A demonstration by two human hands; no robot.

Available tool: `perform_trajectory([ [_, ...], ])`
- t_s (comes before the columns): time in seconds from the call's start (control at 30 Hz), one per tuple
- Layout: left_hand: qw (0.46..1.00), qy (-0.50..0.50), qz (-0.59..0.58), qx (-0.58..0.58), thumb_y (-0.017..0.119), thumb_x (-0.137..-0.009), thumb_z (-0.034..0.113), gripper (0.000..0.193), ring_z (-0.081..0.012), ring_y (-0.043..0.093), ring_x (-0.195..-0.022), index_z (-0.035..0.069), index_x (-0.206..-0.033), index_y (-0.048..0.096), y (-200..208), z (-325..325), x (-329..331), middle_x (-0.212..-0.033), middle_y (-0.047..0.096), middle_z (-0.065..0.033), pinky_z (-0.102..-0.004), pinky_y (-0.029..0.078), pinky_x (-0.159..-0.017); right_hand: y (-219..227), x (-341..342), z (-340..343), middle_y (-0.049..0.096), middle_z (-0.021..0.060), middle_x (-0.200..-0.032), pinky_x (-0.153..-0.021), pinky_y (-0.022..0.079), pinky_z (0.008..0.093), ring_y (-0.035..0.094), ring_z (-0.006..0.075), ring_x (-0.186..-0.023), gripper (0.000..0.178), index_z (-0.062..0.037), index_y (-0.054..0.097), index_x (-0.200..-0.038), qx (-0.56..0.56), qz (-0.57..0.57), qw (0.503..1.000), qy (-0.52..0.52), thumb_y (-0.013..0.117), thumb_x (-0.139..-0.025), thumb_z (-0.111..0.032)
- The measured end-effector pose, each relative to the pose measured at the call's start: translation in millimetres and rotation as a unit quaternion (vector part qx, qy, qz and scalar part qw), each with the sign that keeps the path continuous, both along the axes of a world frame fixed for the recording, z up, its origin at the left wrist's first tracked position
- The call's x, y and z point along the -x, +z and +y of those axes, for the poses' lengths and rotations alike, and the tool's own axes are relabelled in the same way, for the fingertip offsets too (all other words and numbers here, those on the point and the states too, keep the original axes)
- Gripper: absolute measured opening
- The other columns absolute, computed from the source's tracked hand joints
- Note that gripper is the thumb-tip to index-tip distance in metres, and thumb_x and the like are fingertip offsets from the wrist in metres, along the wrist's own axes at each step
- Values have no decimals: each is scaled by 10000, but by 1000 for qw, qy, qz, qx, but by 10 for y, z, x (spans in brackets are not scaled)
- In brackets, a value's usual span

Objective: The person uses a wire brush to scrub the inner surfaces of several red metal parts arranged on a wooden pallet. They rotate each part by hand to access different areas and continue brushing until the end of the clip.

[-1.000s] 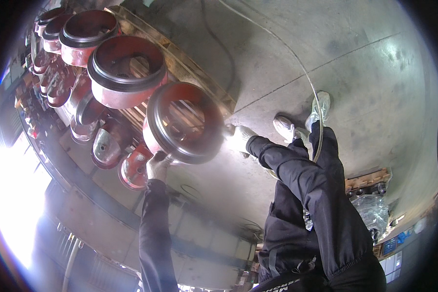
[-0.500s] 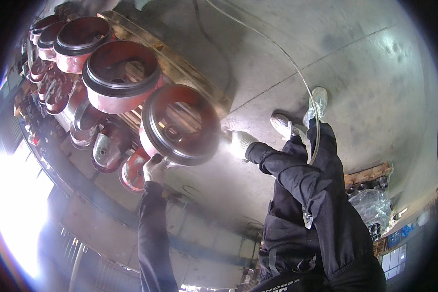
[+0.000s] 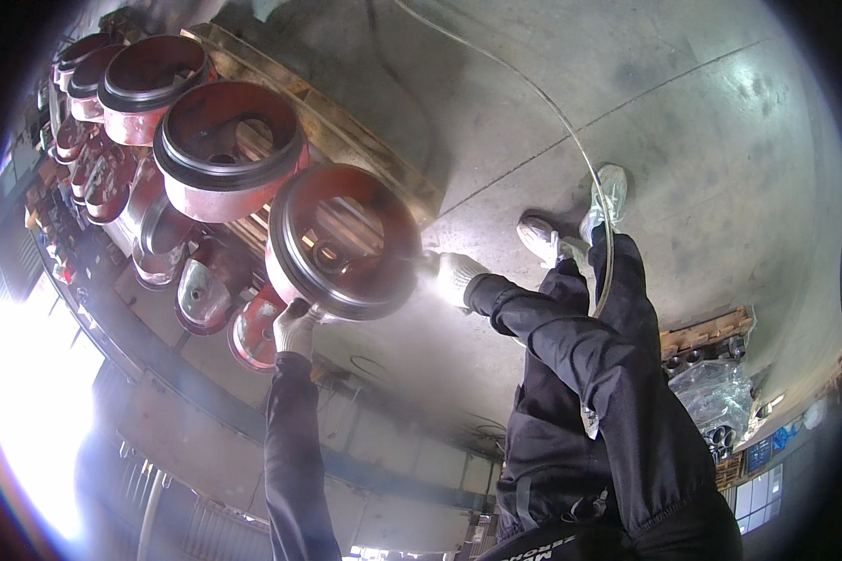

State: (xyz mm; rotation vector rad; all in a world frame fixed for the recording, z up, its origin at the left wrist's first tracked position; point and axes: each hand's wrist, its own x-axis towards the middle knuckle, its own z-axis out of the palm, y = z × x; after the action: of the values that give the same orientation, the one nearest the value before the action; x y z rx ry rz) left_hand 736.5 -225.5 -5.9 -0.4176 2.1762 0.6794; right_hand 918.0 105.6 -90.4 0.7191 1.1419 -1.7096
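**Red housing tipped between two gloved hands**

From the head camera, the nearest red round housing (image 3: 344, 241) now sits lower and closer than a moment ago, its dark-rimmed open mouth turned more towards the viewer. It stands at the near end of a row of like red housings (image 3: 229, 150) on a wooden pallet (image 3: 365, 140). The left hand (image 3: 295, 327), gloved, is curled around the lower rim. The right hand (image 3: 457, 278), gloved, is closed on something at the housing's right edge; what it pinches I cannot tell. A thin hose (image 3: 571, 140) arcs over bare concrete floor (image 3: 702, 122), which lies open to the right of the pallet's edge.
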Motion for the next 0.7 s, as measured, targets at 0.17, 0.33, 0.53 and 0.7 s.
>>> perform_trajectory([
  [0.17, 1000, -2, -10, 8, 749, -923, 27, 286, -162, 667, -893, -57, -1188, 681, -32, -106, 44, -1086, 723, -67, -315, 553, -764, -273, -144, -242, 733, 165, -972, -777, 547, 454, 697, 340, -792, 379, -93, 671, -1198, -62, 61, 996, 18, 468, -1065, -384],
  [0.33, 999, -22, -24, 3, 730, -937, 27, 286, -169, 669, -937, -51, -1208, 677, -12, -73, 54, -1118, 718, -88, -312, 558, -810, -578, -371, -631, 730, 210, -849, -520, 551, 428, 695, 303, -561, 546, -81, 629, -1286, -194, 266, 941, -83, 457, -1042, -539],
  [0.53, 1000, -28, 0, 1, 810, -886, 146, 245, -120, 557, -865, -23, -1039, 720, 70, 102, 3, -953, 695, 2, -296, 458, -851, -424, -323, -536, 727, 213, -1040, -794, 552, 503, 711, 413, -900, 507, -93, 637, -1271, -58, 79, 995, 4, 431, -1057, -504],
  [0.7, 998, -67, -4, 19, 820, -883, 163, 242, -114, 546, -847, -22, -1002, 718, 52, 71, 11, -913, 676, 17, -301, 457, -826, -426, -284, -616, 725, 221, -1046, -824, 548, 498, 711, 416, -894, 522, -91, 644, -1259, -93, 150, 984, -12, 401, -1065, -511],
])
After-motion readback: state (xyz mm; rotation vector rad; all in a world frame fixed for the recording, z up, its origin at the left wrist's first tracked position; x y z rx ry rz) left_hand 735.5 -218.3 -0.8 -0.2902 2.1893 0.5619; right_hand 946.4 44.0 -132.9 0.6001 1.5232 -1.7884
